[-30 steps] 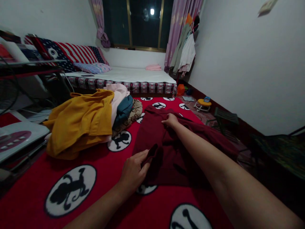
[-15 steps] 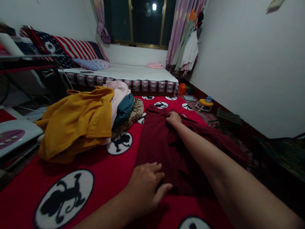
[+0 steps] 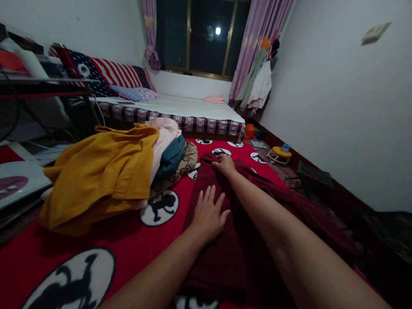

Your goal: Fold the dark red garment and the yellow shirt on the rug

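A maroon garment [image 3: 214, 266] lies spread over the red blanket, part of it running off to the right; its kind is hard to tell. My left hand [image 3: 209, 213] rests flat on the cloth, fingers spread. Farther off, my right hand [image 3: 224, 165] has its fingers bent together on the fabric near the garment's far end, gripping a bit of it. To the left sits a loose heap of clothes, with a mustard-yellow garment [image 3: 106, 165] on top, then a pale pink one [image 3: 165, 131], a teal one [image 3: 170, 159] and a tan patterned piece [image 3: 190, 155].
Under everything is a red blanket [image 3: 125, 238] with black figures in white circles. A bed [image 3: 180, 105] stands beyond it, beneath the window. On the left is a cluttered desk [image 3: 48, 80]; on the right are a small yellow stool [image 3: 280, 152] and a dark folding stool [image 3: 313, 175].
My left hand has slid forward over the maroon garment, its fingers now spread wider. My right hand has shifted left toward the garment's far left corner. The view has moved slightly.
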The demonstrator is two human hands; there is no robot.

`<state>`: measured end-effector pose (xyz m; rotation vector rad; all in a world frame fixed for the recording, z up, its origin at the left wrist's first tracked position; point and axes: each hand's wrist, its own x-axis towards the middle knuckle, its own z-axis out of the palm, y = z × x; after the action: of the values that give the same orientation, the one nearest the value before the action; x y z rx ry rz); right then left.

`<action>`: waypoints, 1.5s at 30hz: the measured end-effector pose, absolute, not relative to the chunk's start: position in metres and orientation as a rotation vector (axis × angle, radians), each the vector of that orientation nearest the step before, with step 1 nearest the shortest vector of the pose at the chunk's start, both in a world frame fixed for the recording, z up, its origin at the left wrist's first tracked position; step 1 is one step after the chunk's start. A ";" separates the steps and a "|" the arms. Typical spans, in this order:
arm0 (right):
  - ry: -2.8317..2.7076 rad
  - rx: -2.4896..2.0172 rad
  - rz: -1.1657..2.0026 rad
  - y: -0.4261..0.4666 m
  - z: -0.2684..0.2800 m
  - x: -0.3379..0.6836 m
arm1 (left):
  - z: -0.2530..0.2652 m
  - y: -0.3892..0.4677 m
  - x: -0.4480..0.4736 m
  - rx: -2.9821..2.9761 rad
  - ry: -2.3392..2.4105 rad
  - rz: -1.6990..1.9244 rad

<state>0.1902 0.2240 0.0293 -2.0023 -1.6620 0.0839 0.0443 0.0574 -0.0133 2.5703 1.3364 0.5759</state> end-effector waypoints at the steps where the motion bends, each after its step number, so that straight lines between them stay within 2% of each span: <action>1: -1.669 -2.019 0.089 0.227 0.027 0.189 | -0.014 0.056 0.044 2.579 1.334 0.585; 8: -1.705 -2.056 -0.004 0.236 0.020 0.176 | -0.018 0.056 0.044 2.601 1.336 0.620; 13: -1.836 -1.921 -0.173 0.241 0.027 0.156 | -0.018 0.055 0.044 2.579 1.332 0.625; 22: -1.816 -1.997 -0.036 0.289 0.028 0.151 | -0.013 0.054 0.044 2.540 1.322 0.605; 27: -1.901 -1.924 0.027 0.287 0.031 0.152 | -0.014 0.054 0.044 2.516 1.313 0.615; 32: -2.009 -1.673 -0.165 0.238 0.041 0.158 | -0.008 0.066 0.041 2.105 1.278 0.915; 36: -2.357 -1.605 -0.326 0.193 0.033 0.179 | -0.008 0.078 0.035 1.795 1.276 1.193; 39: -2.418 -1.746 -0.221 0.175 0.038 0.206 | -0.010 0.078 0.034 1.997 1.264 1.050; 45: -2.074 -1.925 -0.182 0.108 0.086 0.262 | -0.010 0.069 0.038 2.382 1.327 0.678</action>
<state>0.2622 0.1081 0.0856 -1.9254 -2.0739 -0.1821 0.0379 0.0693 -0.0096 2.3820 1.3268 0.6782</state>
